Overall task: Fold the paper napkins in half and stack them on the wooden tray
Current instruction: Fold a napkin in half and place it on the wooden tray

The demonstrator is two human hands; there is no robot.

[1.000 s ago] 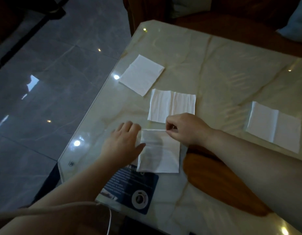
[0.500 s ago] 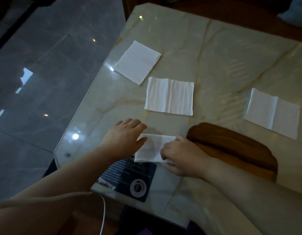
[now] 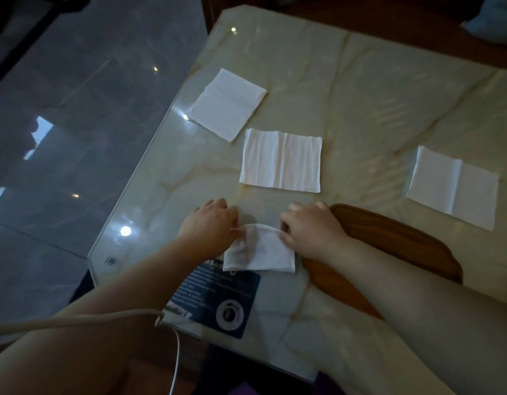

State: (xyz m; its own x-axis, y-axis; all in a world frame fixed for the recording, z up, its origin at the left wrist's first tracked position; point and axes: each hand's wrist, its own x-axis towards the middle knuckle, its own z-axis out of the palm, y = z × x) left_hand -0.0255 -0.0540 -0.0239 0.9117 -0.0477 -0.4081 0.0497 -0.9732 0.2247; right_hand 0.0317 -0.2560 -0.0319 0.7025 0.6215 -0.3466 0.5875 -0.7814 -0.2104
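Note:
A white paper napkin (image 3: 261,252) lies near the table's front edge, its upper edge lifted and arched. My left hand (image 3: 209,223) pinches its top left corner and my right hand (image 3: 312,226) pinches its top right corner. The wooden tray (image 3: 389,240) lies just right of it, partly under my right forearm, with nothing visible on it. Three other napkins lie flat on the marble table (image 3: 360,95): one (image 3: 226,104) at the far left, a creased one (image 3: 280,161) in the middle, and one (image 3: 451,186) at the right.
A dark blue leaflet (image 3: 218,300) lies under the glass top at the front edge, below the held napkin. A white cable (image 3: 175,363) hangs by my left arm. The table's left edge drops to a grey tiled floor (image 3: 61,138).
My right hand moved from the napkin's lower right up to its top right corner. The napkin's top edge has risen off the table. The camera view has shifted.

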